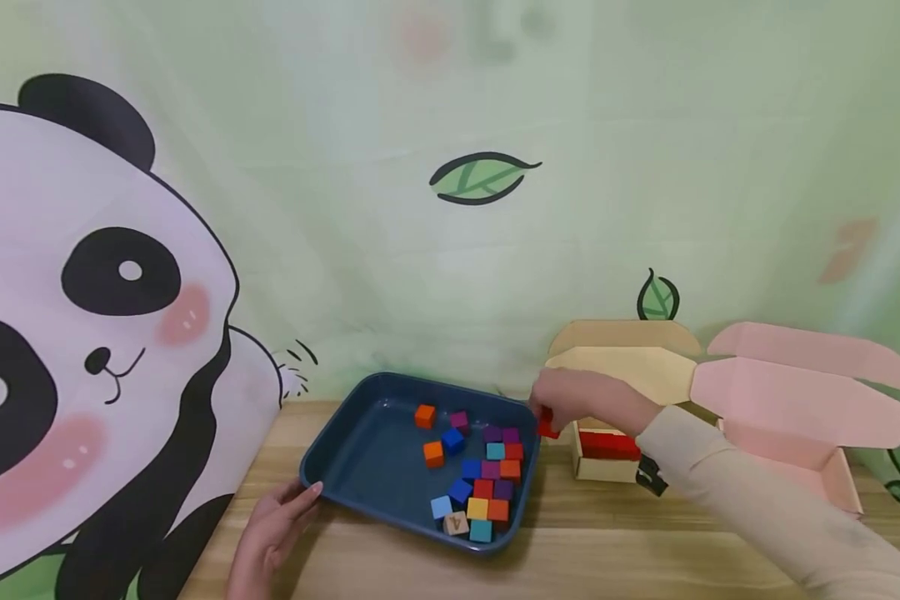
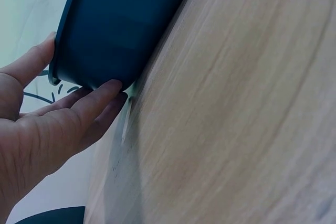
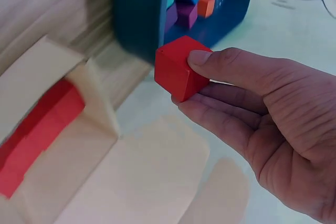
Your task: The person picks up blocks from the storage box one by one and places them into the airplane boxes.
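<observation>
Between thumb and fingers my right hand (image 1: 566, 396) pinches a red cube (image 3: 181, 69), held beside the right rim of a dark blue tray (image 1: 367, 475). Several coloured cubes lie in the tray, mostly crowded along its right side, among them orange, purple, blue, teal and yellow ones, and a bare wood cube (image 1: 456, 523) with a figure on it. At the tray's near left corner my left hand (image 1: 273, 521) grips it, thumb on the rim and fingers against the underside. Right of the tray, an open cream box (image 1: 603, 471) holds red cubes (image 3: 44, 129) in a row.
An open pink box (image 1: 795, 479) stands to the right of the cream one, its lid up. Both lids lean back by a printed cloth backdrop (image 1: 390, 275) with a panda, behind the wooden table (image 1: 570, 550). A black object (image 1: 651, 477) shows at the right wrist.
</observation>
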Demonstrator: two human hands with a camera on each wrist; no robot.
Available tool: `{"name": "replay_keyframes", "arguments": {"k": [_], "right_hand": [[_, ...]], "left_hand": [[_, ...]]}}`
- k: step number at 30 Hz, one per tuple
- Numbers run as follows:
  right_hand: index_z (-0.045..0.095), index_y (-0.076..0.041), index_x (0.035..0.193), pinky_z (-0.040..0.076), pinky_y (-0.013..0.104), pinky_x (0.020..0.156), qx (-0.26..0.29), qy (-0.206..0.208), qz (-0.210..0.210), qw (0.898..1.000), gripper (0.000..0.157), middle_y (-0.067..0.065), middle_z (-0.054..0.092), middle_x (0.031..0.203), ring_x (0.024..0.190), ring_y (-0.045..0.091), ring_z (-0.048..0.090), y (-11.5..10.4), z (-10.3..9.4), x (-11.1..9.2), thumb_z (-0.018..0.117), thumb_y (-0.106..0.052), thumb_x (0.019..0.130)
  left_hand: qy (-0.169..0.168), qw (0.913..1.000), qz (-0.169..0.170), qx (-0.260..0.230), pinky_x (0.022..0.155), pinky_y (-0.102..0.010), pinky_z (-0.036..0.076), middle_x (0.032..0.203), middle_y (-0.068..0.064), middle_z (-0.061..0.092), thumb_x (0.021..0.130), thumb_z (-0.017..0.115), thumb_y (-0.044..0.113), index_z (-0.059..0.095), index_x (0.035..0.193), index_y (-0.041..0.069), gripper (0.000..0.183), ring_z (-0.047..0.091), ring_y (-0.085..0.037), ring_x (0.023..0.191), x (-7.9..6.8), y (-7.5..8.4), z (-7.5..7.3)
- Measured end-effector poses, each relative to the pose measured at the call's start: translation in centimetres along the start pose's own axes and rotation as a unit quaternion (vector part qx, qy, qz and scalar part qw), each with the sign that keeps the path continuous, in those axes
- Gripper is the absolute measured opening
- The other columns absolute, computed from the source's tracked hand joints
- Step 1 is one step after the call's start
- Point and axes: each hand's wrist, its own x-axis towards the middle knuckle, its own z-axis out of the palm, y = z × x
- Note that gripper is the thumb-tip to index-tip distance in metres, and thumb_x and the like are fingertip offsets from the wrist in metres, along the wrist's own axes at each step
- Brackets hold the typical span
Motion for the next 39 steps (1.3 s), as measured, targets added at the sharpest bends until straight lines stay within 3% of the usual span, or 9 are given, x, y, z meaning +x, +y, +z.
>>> {"name": "replay_keyframes", "arguments": {"k": [7,11,15,19,23,32,39], "right_hand": [[0.077,-0.005,0.089,0.053,0.022,0.062,0.000,0.033,-0.013,0.999,0.011,-0.001,0.069,0.077,0.067,0.010,0.054,2.4,0.5,-3.3,0.083,-0.001,0.080],[0.076,-0.006,0.087,0.052,0.022,0.060,0.003,0.041,-0.005,0.999,0.012,-0.002,0.066,0.074,0.066,0.010,0.053,3.7,0.8,-4.2,0.083,0.000,0.079],[0.074,-0.008,0.085,0.048,0.020,0.057,0.018,0.025,0.001,1.000,0.013,-0.006,0.060,0.070,0.064,0.010,0.048,4.4,1.0,-4.3,0.080,0.003,0.081],[0.074,-0.009,0.083,0.046,0.019,0.057,0.023,0.027,0.008,0.999,0.015,-0.007,0.058,0.069,0.064,0.010,0.047,4.8,1.3,-4.1,0.079,0.006,0.081],[0.074,-0.008,0.083,0.048,0.020,0.058,0.023,0.017,0.019,0.999,0.016,-0.005,0.060,0.070,0.065,0.011,0.048,5.1,1.8,-3.8,0.079,0.007,0.080],[0.079,-0.006,0.096,0.058,0.025,0.070,0.047,-0.015,-0.005,0.999,0.019,-0.002,0.072,0.087,0.077,0.011,0.062,5.3,3.0,-3.5,0.086,-0.003,0.078],[0.079,-0.007,0.094,0.058,0.025,0.070,0.064,-0.019,0.006,0.998,0.017,-0.003,0.071,0.088,0.076,0.009,0.059,4.9,4.1,-3.8,0.085,-0.003,0.078]], "left_hand": [[0.006,0.9997,-0.017,0.016,0.118,-0.048,0.031,0.159,-0.041,0.010,0.104,0.058,0.006,0.004,0.152,-0.021,0.077,0.022,-0.045,0.145,0.1,-0.3,0.2],[0.012,0.9997,-0.010,0.018,0.118,-0.046,0.032,0.158,-0.041,0.013,0.104,0.058,0.007,0.005,0.152,-0.021,0.077,0.025,-0.042,0.145,0.2,-0.2,0.2],[0.019,0.9995,0.004,0.024,0.117,-0.043,0.037,0.156,-0.039,0.021,0.104,0.057,0.006,0.010,0.152,-0.021,0.072,0.033,-0.035,0.141,0.0,-0.1,-0.1],[0.015,0.9996,0.008,0.021,0.117,-0.044,0.036,0.156,-0.041,0.019,0.104,0.057,0.006,0.010,0.151,-0.022,0.072,0.031,-0.038,0.142,0.0,0.0,-0.1],[0.010,0.9998,0.006,0.017,0.118,-0.046,0.034,0.157,-0.040,0.018,0.104,0.057,0.007,0.009,0.152,-0.021,0.074,0.025,-0.042,0.144,-0.1,0.1,0.0],[0.011,0.9998,0.004,0.015,0.118,-0.047,0.033,0.158,-0.041,0.015,0.104,0.057,0.008,0.006,0.152,-0.021,0.076,0.025,-0.043,0.144,-0.1,0.1,-0.1],[0.018,0.9997,-0.002,0.013,0.116,-0.046,0.036,0.159,-0.040,0.016,0.103,0.060,0.008,0.007,0.152,-0.021,0.078,0.027,-0.042,0.144,0.0,0.0,0.0]]}}
